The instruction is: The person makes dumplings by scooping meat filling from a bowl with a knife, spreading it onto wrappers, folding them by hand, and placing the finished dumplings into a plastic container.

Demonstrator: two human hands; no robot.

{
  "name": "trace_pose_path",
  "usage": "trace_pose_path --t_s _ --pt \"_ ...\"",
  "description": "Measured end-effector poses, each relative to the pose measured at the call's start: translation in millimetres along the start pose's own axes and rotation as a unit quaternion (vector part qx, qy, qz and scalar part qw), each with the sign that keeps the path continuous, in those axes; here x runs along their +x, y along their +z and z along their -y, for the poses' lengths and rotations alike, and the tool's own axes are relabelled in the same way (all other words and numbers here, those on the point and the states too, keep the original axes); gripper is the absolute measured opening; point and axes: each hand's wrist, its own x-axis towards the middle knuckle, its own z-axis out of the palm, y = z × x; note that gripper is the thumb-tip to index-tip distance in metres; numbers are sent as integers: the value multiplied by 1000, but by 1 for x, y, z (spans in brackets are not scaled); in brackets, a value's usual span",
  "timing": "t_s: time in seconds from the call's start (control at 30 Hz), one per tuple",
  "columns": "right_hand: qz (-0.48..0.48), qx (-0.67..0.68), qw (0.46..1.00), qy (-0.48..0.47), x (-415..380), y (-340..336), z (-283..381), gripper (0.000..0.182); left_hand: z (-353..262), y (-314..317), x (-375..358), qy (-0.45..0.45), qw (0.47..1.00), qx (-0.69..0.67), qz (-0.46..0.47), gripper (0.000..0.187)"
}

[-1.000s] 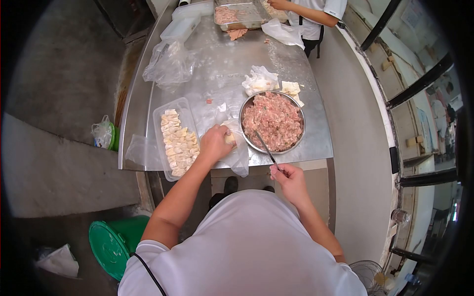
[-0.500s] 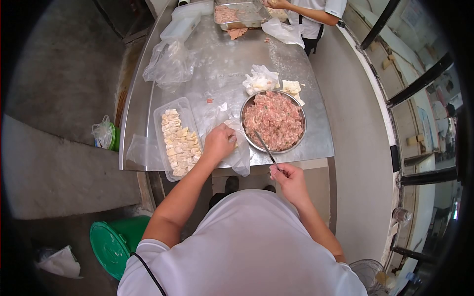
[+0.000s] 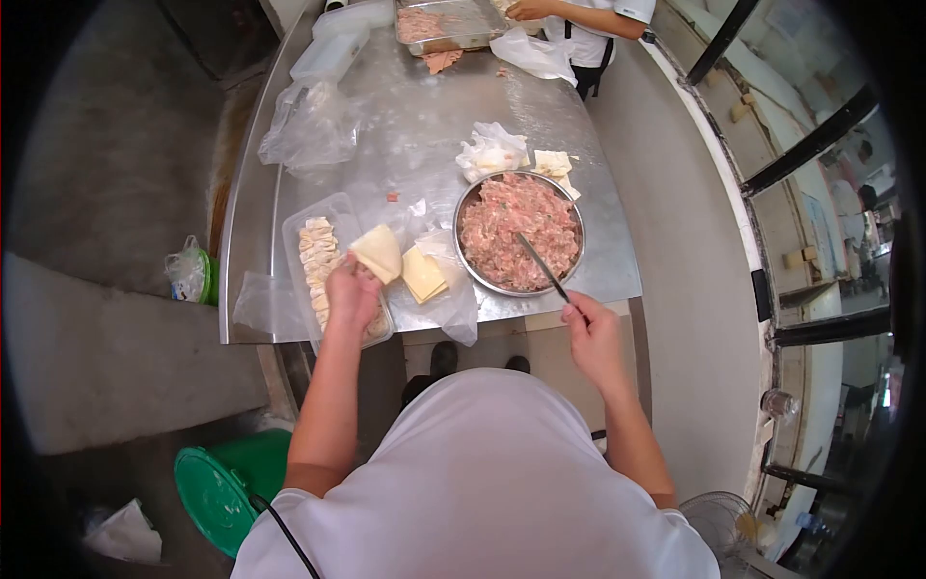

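Note:
My left hand point(image 3: 353, 292) grips a thin pale wrapper point(image 3: 377, 253) by its edge, over the right side of a clear plastic tray point(image 3: 290, 232) filled with folded dumplings point(image 3: 316, 253). A stack of square yellowish wrappers point(image 3: 422, 274) lies on plastic just right of that hand. My right hand point(image 3: 592, 328) is closed around a thin metal utensil point(image 3: 546, 264), whose tip touches the minced meat point(image 3: 508, 222) in a round metal bowl point(image 3: 578, 267).
Crumpled plastic bags point(image 3: 311, 125), clear containers point(image 3: 331, 56) and a metal pan of meat point(image 3: 461, 42) sit farther back on the steel table point(image 3: 434, 111). A co-worker's arm point(image 3: 581, 16) reaches in there. A green bin point(image 3: 217, 487) stands at lower left.
My left hand has moved left and lifted a wrapper off the stack, uncovering the rest. The utensil's tip has shifted toward the middle of the meat. The whole view has shifted slightly.

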Motion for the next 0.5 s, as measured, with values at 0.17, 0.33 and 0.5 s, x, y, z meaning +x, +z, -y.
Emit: trace_pose_path --t_s 0.17,0.33,0.5 --pt "79 -299 949 -63 15 -44 19 27 -17 21 -26 -22 999 -32 -5 43" --pt "113 -447 884 -72 23 -55 20 33 12 38 -52 -106 991 -46 61 44" --pt "174 -508 840 -80 31 -47 23 34 66 30 -71 -218 970 43 101 44"
